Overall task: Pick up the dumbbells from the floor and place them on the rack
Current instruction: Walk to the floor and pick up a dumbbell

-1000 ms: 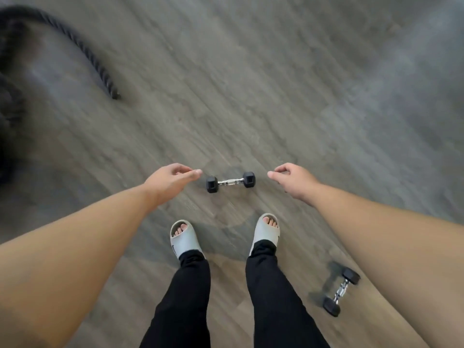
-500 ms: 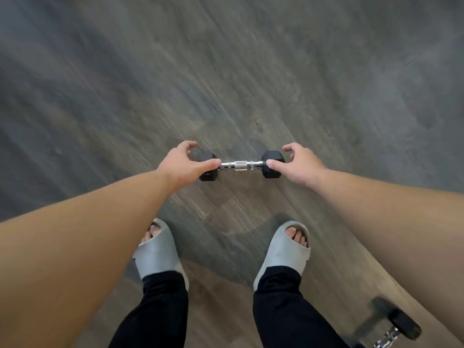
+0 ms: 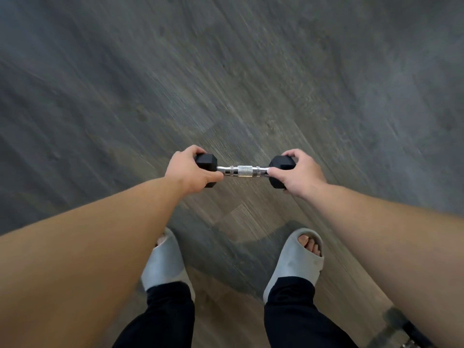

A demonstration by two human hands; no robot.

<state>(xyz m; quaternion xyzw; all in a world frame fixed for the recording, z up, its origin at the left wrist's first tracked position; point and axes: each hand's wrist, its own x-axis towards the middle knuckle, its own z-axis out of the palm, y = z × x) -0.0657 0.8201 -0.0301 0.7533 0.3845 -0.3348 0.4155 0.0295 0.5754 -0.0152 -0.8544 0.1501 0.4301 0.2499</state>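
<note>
A small dumbbell (image 3: 243, 171) with black hex heads and a knurled chrome handle lies crosswise in front of my feet. My left hand (image 3: 187, 170) wraps its left head, thumb toward the handle. My right hand (image 3: 298, 173) wraps its right head the same way. I cannot tell whether the dumbbell rests on the floor or hangs just above it. A second dumbbell (image 3: 414, 336) shows partly at the bottom right edge, half hidden behind my right forearm. No rack is in view.
Grey wood-plank floor (image 3: 226, 71) fills the view. My feet in grey slides (image 3: 298, 257) stand apart just behind the held dumbbell, with black trouser legs below them.
Both hands went from hovering beside the dumbbell to closing around its two heads. The view dropped closer to the floor, and the rope at the far left left the view.
</note>
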